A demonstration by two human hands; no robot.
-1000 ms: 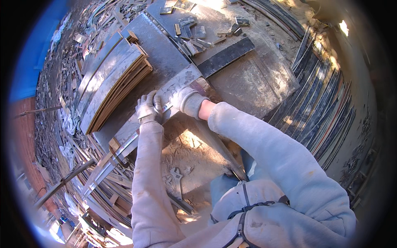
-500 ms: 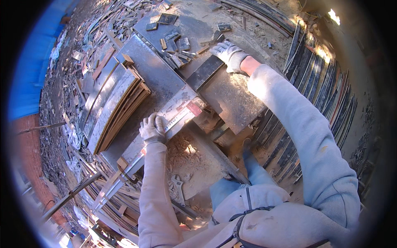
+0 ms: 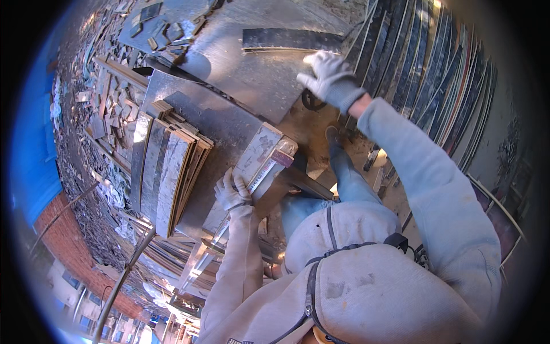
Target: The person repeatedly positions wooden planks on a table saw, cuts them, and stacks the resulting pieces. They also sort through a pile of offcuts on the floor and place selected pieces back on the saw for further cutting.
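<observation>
My left hand [image 3: 234, 192], in a pale knitted glove, lies with fingers stretched on a long whitish board [image 3: 260, 152] fixed across the metal bench. A measuring strip [image 3: 264, 175] with a reddish block [image 3: 282, 158] at its end runs along that board, right beside the hand. Out to the far right, my right hand [image 3: 331, 83], gloved too, hovers with thumb and fingers apart. Just beyond it a dark, narrow plywood strip [image 3: 291, 40] lies on the sheet-metal top [image 3: 252, 71]; no firm hold on it shows.
Left of my left hand stands a stack of plywood strips [image 3: 175, 178]. Small wood offcuts [image 3: 166, 34] lie at the far left of the bench, with scrap heaped beyond. Long dark strips [image 3: 424, 74] are piled on the right. A metal pole [image 3: 123, 275] rises at lower left.
The view has shifted. My right hand has moved away from the bench's middle, its fingers now spread. A dark plywood strip now lies farther off near it. My left hand stays on the board.
</observation>
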